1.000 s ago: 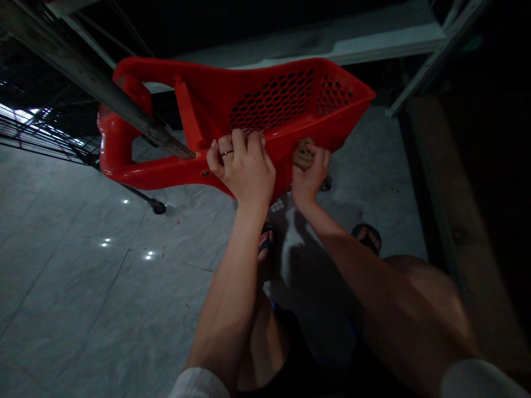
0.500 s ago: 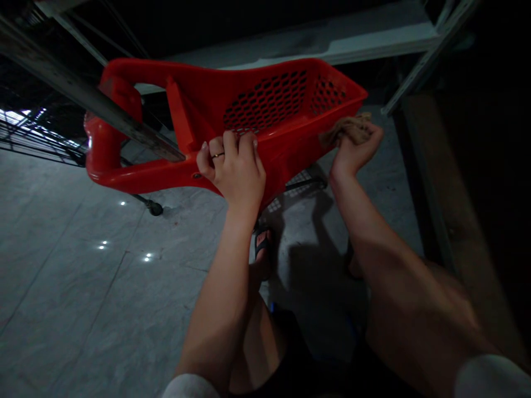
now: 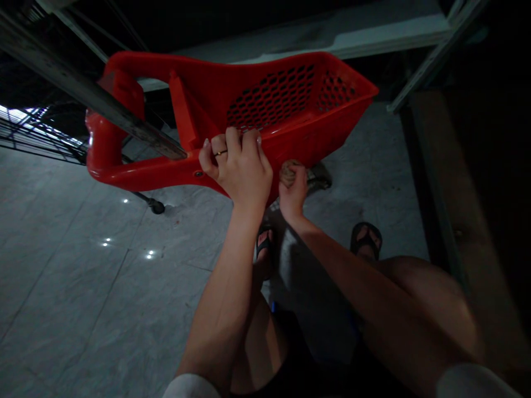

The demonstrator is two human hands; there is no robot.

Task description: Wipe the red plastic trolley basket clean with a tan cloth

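Observation:
A red plastic cart basket (image 3: 290, 116) with honeycomb holes hangs tilted in front of me. My left hand (image 3: 238, 166), with a ring on one finger, is closed over its near rim. My right hand (image 3: 292, 188) is underneath the basket's outer side, closed on a brownish cloth (image 3: 288, 170) pressed against the red plastic. Part of the right hand's fingers hides behind the basket and the cloth.
A grey metal bar (image 3: 95, 94) crosses the basket's red handle (image 3: 108, 149) at the left. A cart wheel (image 3: 157, 207) stands on the pale tiled floor (image 3: 83, 287). My sandalled feet (image 3: 367, 237) are below. A dark shelf post (image 3: 448, 210) is to the right.
My right hand with the cloth has moved from the basket's right end back left and down, under the basket beside my left hand. The left hand has kept its grip.

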